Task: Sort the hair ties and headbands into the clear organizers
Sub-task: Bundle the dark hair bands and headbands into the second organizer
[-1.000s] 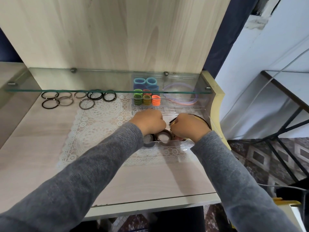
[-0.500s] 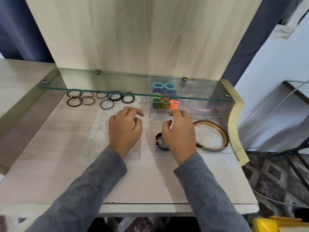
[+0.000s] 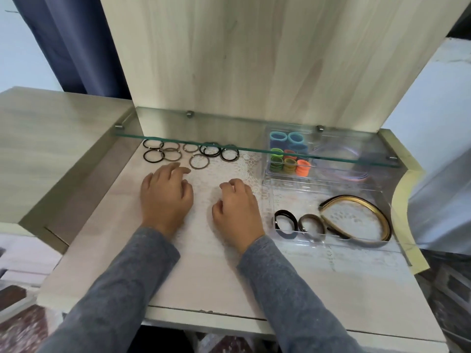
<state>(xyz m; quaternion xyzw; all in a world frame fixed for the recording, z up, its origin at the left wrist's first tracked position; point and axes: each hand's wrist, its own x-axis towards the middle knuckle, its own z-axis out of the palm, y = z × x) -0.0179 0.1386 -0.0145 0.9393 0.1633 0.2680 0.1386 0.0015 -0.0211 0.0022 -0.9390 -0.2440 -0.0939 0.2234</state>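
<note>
Two bare hands lie over the white lace mat (image 3: 229,171) and hold nothing. The left hand (image 3: 165,197) has loosely bent fingers pointing toward the loose thin black and brown elastic hair ties (image 3: 163,153), and the right hand (image 3: 238,212) is relaxed and half curled. About ten of those ties lie unsorted on the pale wooden desk (image 3: 204,281), under the front edge of the glass shelf (image 3: 254,149). To the right, the near clear plastic organizer (image 3: 356,244) holds two coiled dark bands and a gold-and-black headband (image 3: 351,198). The far clear plastic organizer (image 3: 280,177) holds bright terry ties. The step in hand looks like a pause between placements. Next, the left hand would likely pinch one thin ring off the desk and carry it across to an organizer.
</note>
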